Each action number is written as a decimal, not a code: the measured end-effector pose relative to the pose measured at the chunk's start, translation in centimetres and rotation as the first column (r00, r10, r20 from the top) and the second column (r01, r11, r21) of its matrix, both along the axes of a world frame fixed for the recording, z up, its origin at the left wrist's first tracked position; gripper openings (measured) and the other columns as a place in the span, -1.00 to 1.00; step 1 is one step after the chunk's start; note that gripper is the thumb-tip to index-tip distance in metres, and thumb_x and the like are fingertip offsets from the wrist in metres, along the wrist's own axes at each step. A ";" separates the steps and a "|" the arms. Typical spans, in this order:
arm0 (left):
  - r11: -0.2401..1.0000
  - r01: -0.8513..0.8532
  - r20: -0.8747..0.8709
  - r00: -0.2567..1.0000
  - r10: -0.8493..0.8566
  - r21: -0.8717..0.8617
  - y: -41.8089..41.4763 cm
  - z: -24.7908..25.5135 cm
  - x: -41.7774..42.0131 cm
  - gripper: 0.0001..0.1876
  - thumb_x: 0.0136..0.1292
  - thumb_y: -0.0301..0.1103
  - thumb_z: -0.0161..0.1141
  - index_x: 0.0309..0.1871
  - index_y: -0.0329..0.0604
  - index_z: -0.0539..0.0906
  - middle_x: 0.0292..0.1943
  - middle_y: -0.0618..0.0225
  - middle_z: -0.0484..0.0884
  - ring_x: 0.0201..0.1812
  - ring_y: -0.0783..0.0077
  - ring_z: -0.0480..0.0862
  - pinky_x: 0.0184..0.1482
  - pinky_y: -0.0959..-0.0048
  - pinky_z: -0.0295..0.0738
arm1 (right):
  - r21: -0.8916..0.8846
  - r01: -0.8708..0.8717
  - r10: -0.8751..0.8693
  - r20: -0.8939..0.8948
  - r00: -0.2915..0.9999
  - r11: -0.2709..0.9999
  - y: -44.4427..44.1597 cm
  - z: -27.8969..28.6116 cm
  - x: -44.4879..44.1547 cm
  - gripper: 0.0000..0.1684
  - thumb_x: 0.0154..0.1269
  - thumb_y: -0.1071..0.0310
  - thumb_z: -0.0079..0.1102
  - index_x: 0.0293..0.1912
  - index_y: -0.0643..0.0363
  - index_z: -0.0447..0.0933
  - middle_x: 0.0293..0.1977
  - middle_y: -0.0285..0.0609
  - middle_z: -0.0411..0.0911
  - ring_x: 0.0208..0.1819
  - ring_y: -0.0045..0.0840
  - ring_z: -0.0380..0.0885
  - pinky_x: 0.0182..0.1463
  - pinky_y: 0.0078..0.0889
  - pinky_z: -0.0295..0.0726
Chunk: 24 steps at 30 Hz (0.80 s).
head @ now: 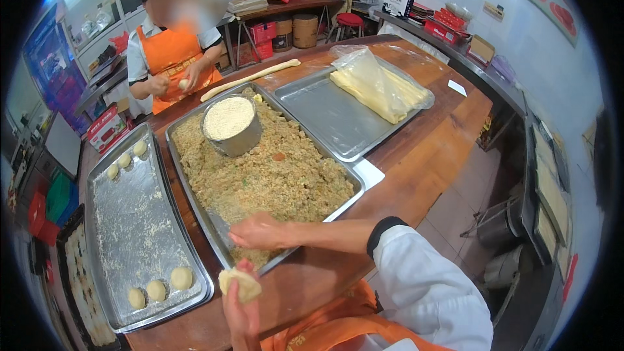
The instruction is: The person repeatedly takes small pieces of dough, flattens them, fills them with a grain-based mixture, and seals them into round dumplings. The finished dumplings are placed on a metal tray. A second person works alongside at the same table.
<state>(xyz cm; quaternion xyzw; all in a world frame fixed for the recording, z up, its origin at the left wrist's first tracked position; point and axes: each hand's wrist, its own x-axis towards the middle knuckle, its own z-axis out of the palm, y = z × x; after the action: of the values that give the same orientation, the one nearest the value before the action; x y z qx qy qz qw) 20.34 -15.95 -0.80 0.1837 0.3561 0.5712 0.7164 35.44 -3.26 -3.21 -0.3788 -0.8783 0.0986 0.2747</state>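
Observation:
My left hand (pixel 242 309) holds a flattened piece of dough (pixel 240 285) just off the near edge of the filling tray. Above it, my right hand (pixel 258 232) is closed around a tool whose pale, blurred blade (pixel 220 228) dips into the crumbly filling (pixel 263 185). That filling is heaped in a deep metal tray (pixel 352 175), and a metal bowl (pixel 239 142) of sesame-like seeds (pixel 229 118) rests on it. To the left, a seed-strewn metal tray (pixel 126 234) carries several round dough balls, among them one (pixel 182 278) at its near end.
A co-worker (pixel 170 58) in an orange apron holds a dough ball (pixel 184 84) across the wooden table (pixel 419 165). A long dough rope (pixel 251 78) lies there. Behind the filling, another tray (pixel 312 107) bears dough strips (pixel 375 92) partly under plastic (pixel 358 66).

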 end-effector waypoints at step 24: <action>0.993 0.038 0.407 0.910 -0.083 0.116 8.5 0.1 2.0 -0.56 0.35 -0.16 -0.17 0.24 -0.10 0.30 0.15 0.24 0.42 0.08 0.29 0.47 0.07 0.22 0.38 | -0.738 -0.461 -0.448 -0.669 0.593 0.493 -3.0 4.5 5.1 -0.37 0.27 0.43 0.02 0.28 0.13 0.04 0.09 -0.09 0.34 0.09 -0.46 0.38 0.17 -0.39 0.36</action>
<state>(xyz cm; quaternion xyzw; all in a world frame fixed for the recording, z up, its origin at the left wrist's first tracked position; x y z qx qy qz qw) 22.33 -7.48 -0.74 0.1082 0.1612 0.5925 0.7818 40.50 -6.27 1.27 -0.3690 -0.4752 0.6871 0.4073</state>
